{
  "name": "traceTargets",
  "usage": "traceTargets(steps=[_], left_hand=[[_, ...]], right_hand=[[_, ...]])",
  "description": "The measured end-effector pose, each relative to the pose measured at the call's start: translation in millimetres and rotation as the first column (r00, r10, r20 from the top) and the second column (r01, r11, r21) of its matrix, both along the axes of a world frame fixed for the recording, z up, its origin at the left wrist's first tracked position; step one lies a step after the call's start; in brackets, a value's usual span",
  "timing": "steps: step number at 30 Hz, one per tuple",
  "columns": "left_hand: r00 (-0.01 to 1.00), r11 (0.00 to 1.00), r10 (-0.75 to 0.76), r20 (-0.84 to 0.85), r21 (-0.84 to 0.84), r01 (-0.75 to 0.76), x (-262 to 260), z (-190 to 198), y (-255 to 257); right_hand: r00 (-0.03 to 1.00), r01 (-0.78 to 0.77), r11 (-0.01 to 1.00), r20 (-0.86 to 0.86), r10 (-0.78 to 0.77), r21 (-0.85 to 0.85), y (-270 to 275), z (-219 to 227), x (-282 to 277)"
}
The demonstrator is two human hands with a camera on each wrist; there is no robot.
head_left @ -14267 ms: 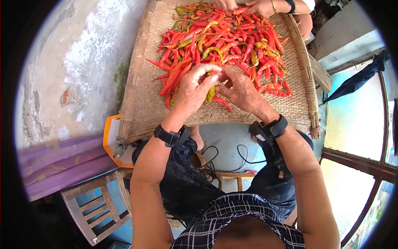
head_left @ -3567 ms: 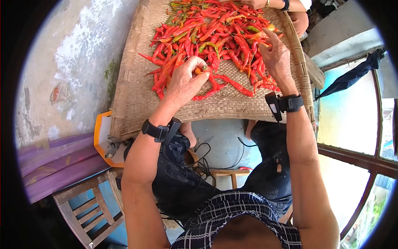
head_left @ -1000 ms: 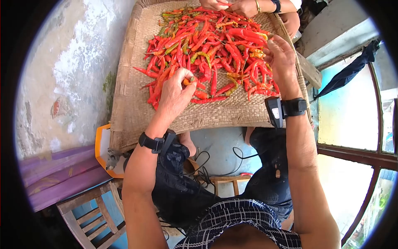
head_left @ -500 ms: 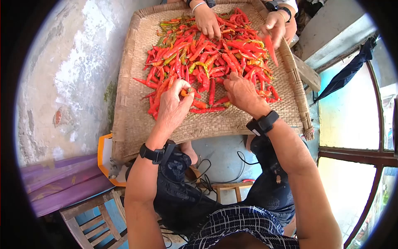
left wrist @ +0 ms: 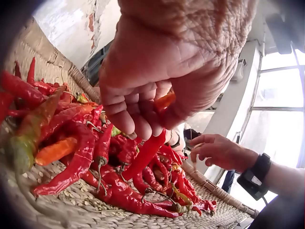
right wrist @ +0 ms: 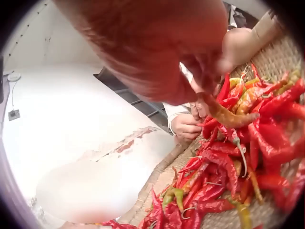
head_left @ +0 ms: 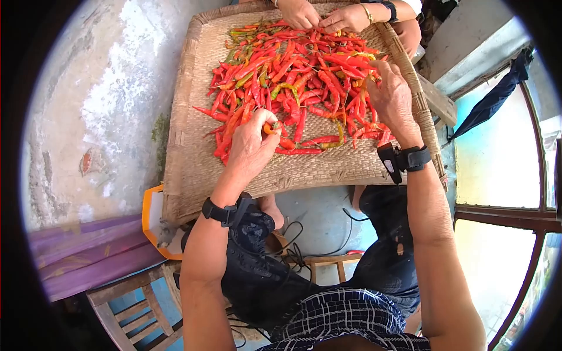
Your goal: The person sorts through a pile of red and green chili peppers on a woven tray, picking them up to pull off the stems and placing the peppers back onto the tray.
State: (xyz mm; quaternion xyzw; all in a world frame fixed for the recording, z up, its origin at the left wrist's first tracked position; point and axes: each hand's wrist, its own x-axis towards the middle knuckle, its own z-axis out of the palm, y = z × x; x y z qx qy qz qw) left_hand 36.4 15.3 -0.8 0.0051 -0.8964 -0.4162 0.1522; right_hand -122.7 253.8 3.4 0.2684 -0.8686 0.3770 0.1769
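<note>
two chillies are held over the woven tray [head_left: 193,158]: a small orange chilli [head_left: 270,127] is pinched in the curled left hand [head_left: 250,149], and an orange-red chilli [right wrist: 225,116] is gripped by the right hand [head_left: 391,96] above the chilli pile [head_left: 295,70]. they are judged light, thin-skinned and bendable, best taken near the stem.

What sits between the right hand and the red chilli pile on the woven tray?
Nothing visible: the right hand already pinches an orange-red chilli over the red chilli pile on the woven tray.
</note>
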Motion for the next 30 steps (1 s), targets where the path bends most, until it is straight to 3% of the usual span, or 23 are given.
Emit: traceTargets(steps=[2,3,4,6,7,9,13,16,18,19,21,24,25,26,28,29,30], left_hand=[[1.0,1.0,-0.009,0.006,-0.008,0.009,0.1,-1.5,0.1],[1.0,1.0,-0.016,0.012,-0.016,0.017,0.0,-1.8,-0.1],[1.0,1.0,-0.015,0.015,-0.02,0.015,0.0,-1.1,0.1],[1.0,1.0,0.001,0.018,0.003,-0.001,0.3,-0.6,1.6],[1.0,1.0,0.003,0.023,0.003,-0.003,0.8,-1.3,1.3],[1.0,0.999,-0.001,-0.012,-0.039,0.0,0.6,-1.8,0.9],[1.0,1.0,0.0,-0.003,-0.014,0.0,1.1,-8.2,-2.2],[1.0,1.0,-0.007,-0.005,0.021,0.007,1.7,-10.7,-2.1],[0.999,0.999,-0.03,-0.025,0.022,0.03,2.7,-9.7,-1.6],[0.999,0.999,-0.027,-0.03,0.021,0.028,3.2,-8.2,-1.3],[1.0,0.999,-0.02,0.009,0.028,0.019,4.6,-5.1,-0.4],[0.999,0.999,-0.043,-0.033,0.004,0.043,3.8,-7.2,-0.8],[0.999,0.999,-0.042,-0.033,0.004,0.042,3.8,-7.1,-0.3],[0.999,0.999,-0.046,-0.03,-0.001,0.046,3.6,-6.2,0.4],[0.999,0.999,-0.048,-0.025,-0.008,0.048,3.6,-5.8,0.5],[0.998,0.999,-0.052,-0.021,-0.012,0.052,4.0,-6.3,0.7],[0.998,0.998,-0.058,-0.016,-0.016,0.057,4.1,-6.8,0.9]], right_hand=[[0.956,0.065,0.989,-0.291,-0.025,0.13,-0.9,0.4,8.0],[0.996,-0.055,0.969,-0.053,0.07,0.242,-6.1,-1.2,16.6],[0.946,-0.323,0.914,0.123,0.301,0.244,-7.5,-4.5,23.7],[0.862,-0.507,0.779,0.192,0.47,0.37,-15.3,-28.4,39.7],[0.86,-0.511,0.777,0.196,0.472,0.368,-20.9,-34.8,47.6],[0.908,-0.42,0.675,0.273,0.319,0.607,-29.5,-41.9,57.5],[0.917,-0.398,0.675,0.246,0.314,0.621,-31.5,-40.6,57.8],[0.877,-0.481,0.67,0.318,0.36,0.565,-29.9,-37.4,58.4],[0.823,-0.554,0.768,0.348,0.449,0.321,-27.6,-29.1,53.2],[0.823,-0.555,0.766,0.344,0.451,0.324,-27.1,-22.1,50.5],[0.735,-0.458,0.889,0.552,0.393,-0.024,-25.1,-8.7,46.6],[0.693,-0.39,0.911,0.609,0.386,-0.134,-22.5,-17.1,39.7],[0.598,-0.358,0.889,0.662,0.452,-0.285,-24.0,-17.7,36.4],[0.596,-0.359,0.889,0.662,0.454,-0.285,-22.8,-16.7,32.6],[0.49,-0.321,0.86,0.707,0.51,-0.397,-21.7,-5.5,30.4],[0.574,-0.365,0.865,0.648,0.501,-0.345,-21.5,-11.9,31.0],[0.573,-0.362,0.865,0.649,0.501,-0.347,-21.0,-13.1,31.0]])
